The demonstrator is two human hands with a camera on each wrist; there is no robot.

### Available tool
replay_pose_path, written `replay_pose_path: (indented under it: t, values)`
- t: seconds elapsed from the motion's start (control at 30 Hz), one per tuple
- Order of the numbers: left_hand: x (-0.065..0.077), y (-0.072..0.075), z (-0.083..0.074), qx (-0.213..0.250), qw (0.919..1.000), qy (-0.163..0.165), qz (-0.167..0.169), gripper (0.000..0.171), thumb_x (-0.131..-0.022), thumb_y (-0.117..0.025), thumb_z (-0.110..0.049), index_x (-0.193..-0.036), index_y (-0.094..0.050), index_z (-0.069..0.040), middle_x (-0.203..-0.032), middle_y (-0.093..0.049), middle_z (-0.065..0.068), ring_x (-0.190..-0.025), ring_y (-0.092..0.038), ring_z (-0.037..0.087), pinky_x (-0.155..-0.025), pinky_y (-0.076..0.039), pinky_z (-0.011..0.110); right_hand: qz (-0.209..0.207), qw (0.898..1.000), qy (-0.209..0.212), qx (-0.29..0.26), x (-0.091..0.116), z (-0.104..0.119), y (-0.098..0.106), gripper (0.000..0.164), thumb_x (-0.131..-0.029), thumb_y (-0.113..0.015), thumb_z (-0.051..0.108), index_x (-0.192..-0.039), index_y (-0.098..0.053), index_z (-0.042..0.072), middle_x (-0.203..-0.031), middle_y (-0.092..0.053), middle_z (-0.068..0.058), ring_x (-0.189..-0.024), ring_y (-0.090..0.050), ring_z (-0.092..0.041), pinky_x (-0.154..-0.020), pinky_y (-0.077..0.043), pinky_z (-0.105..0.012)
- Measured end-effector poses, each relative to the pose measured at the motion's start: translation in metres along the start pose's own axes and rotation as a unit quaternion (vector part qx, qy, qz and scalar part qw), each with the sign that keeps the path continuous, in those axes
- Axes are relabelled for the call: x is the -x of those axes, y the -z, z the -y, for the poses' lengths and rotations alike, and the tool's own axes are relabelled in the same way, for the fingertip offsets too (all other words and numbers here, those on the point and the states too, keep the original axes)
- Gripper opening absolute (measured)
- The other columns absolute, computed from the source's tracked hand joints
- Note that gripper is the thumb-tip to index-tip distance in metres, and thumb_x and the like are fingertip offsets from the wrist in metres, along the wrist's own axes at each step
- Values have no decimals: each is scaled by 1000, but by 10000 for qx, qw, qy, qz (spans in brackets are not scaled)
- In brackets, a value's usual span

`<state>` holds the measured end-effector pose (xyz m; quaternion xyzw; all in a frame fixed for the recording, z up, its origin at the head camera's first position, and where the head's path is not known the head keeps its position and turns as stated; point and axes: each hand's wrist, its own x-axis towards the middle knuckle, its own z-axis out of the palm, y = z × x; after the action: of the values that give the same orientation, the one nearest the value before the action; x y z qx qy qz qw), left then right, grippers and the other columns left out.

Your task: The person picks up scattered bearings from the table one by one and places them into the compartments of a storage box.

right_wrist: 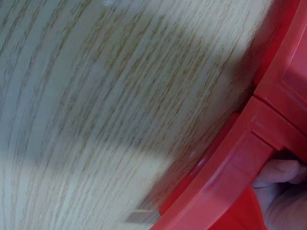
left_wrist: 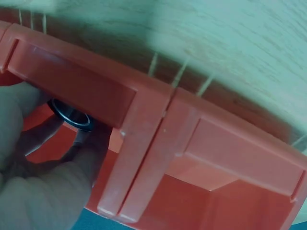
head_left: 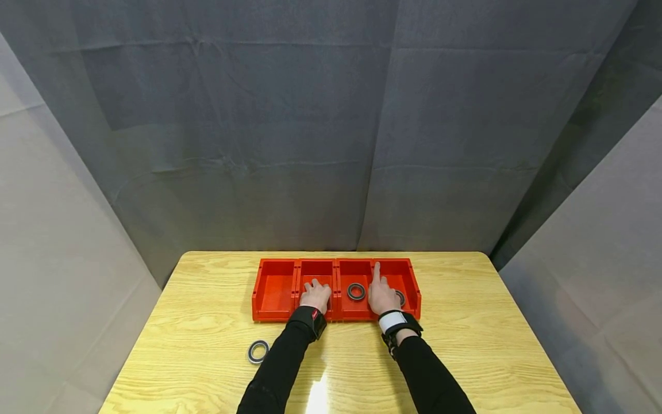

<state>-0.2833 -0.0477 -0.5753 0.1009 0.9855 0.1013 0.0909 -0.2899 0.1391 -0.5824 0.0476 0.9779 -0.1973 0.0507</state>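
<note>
In the left wrist view, my left hand (head_left: 316,295) holds a ball bearing (left_wrist: 72,115) between thumb and fingers. It reaches into the red bin (head_left: 316,267) second from the left. My right hand (head_left: 383,293) is at the rightmost bin (head_left: 410,282), beside the divider. Its index finger points straight toward the back; the thumb lies near a curled finger (right_wrist: 300,175) in the right wrist view. Whether those fingers grip anything, I cannot tell. Another bearing (head_left: 400,297) lies in that bin, partly hidden by the hand. One more bearing (head_left: 356,291) sits flat in the bin left of it.
A loose bearing (head_left: 257,351) lies on the wooden table (head_left: 196,345) in front of the bins, near the left forearm. The leftmost red bin (head_left: 275,287) adjoins the others in a row. Grey fabric (head_left: 310,126) hangs behind the table, with pale panels at both sides.
</note>
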Motion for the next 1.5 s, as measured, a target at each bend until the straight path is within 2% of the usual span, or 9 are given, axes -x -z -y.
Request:
replay_pose_path:
  t: [0.4, 0.57, 0.8, 0.93, 1.07, 1.2, 1.37, 1.5]
  values:
    - [-2, -2, 2, 162, 9998, 126, 84, 21, -89, -71, 3, -108, -68, -2, -113, -56, 29, -103, -52, 47, -72, -57, 51, -12, 10000, 55, 10, -2, -2, -2, 71, -105, -48, 21, -163, -8, 12, -139, -54, -26, -86, -65, -49, -80, -54, -62]
    - [3, 2, 1, 271, 9996, 103, 8, 20, -89, -69, 3, -109, -67, -2, -114, -56, 29, -103, -53, 47, -73, -57, 52, 9, 10000, 93, 4, -1, -2, -1, 70, -106, -48, 22, -163, -7, 12, -141, -53, -27, -88, -65, -50, -79, -54, -62]
    - [9, 9, 2, 144, 9993, -159, -299, 29, -89, -72, 0, -116, -65, -4, -125, -56, 27, -107, -56, 44, -74, -58, 51, -15, 9999, 104, 17, 0, -2, 0, 70, -105, -49, 22, -162, -10, 11, -139, -54, -27, -83, -65, -49, -77, -55, -61]
    - [13, 11, 4, 190, 9980, -349, -496, 28, -90, -71, -1, -117, -65, -4, -123, -56, 26, -104, -57, 42, -71, -59, 51, 2, 9999, 124, 20, 0, -2, 0, 70, -105, -49, 21, -163, -9, 11, -139, -54, -26, -82, -65, -48, -76, -55, -61]
    - [21, 16, 7, 443, 9962, -544, -516, 26, -91, -70, -3, -117, -64, -3, -119, -56, 25, -101, -55, 40, -68, -57, 49, 33, 9999, 107, -10, 0, -2, 0, 71, -105, -48, 22, -163, -8, 11, -140, -53, -26, -82, -65, -48, -77, -54, -61]
    - [29, 22, 12, 780, 9927, -744, -532, 31, -96, -65, -5, -127, -61, -2, -123, -55, 24, -103, -55, 39, -70, -56, 47, 25, 9999, 103, 7, -1, -2, 0, 71, -105, -49, 22, -163, -8, 11, -139, -54, -26, -81, -65, -47, -78, -55, -61]
    - [39, 28, 16, 1204, 9847, -963, -814, 35, -97, -64, -6, -131, -60, -2, -122, -56, 23, -104, -57, 38, -74, -56, 48, 28, 9999, 99, -19, 0, -1, 2, 70, -105, -48, 21, -163, -9, 11, -139, -54, -26, -80, -64, -47, -79, -55, -61]
    - [47, 29, 20, 1329, 9792, -1074, -1092, 34, -96, -65, -8, -130, -61, -4, -119, -58, 20, -100, -57, 34, -72, -55, 44, 24, 9999, 99, -48, 1, -1, 2, 70, -105, -48, 21, -163, -10, 11, -139, -54, -26, -80, -64, -47, -78, -55, -61]
